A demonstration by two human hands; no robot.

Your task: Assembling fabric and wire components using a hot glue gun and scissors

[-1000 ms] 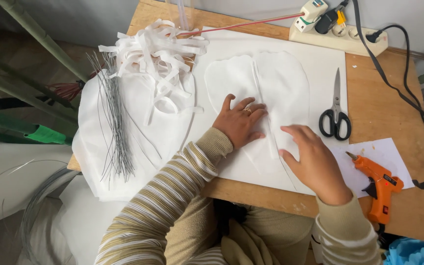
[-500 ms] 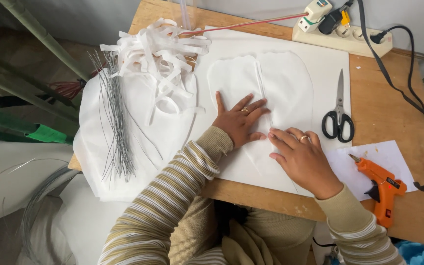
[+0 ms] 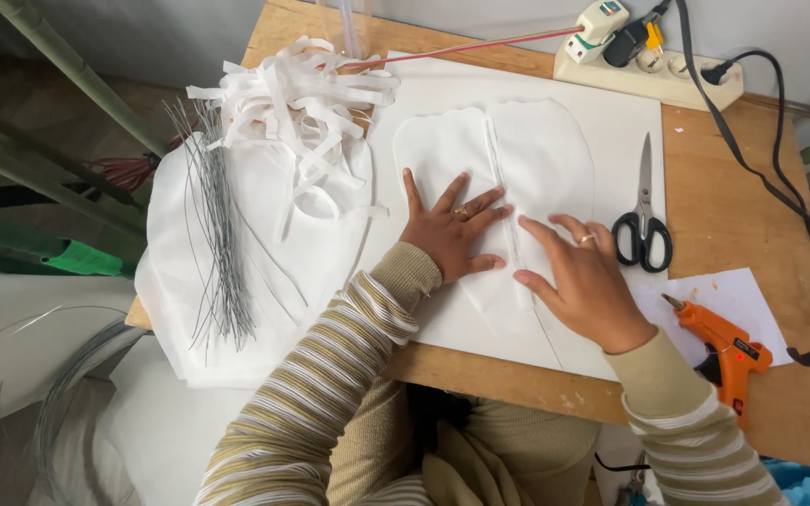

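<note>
A: What are the hands doing?

B: Left hand (image 3: 450, 232) and right hand (image 3: 581, 281) lie flat, fingers spread, each grip holding nothing, pressing a white petal-shaped cutout (image 3: 494, 173) onto white paper; it looks like smoothing a glued centre seam. Next likely calls for even pressure along it.

A: And around?

B: An orange glue gun (image 3: 719, 347) nearest, scissors (image 3: 644, 225), wire bundle (image 3: 217, 234), a power strip (image 3: 649, 66) farthest, on a wooden tabletop (image 3: 752, 169).

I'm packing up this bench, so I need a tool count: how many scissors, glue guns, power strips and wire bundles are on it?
Scissors: 1
Orange glue gun: 1
Power strip: 1
Bundle of thin grey wires: 1
Total: 4

Both hands, the left hand and the right hand, press flat on the white petal-shaped piece, holding no tool.
</note>
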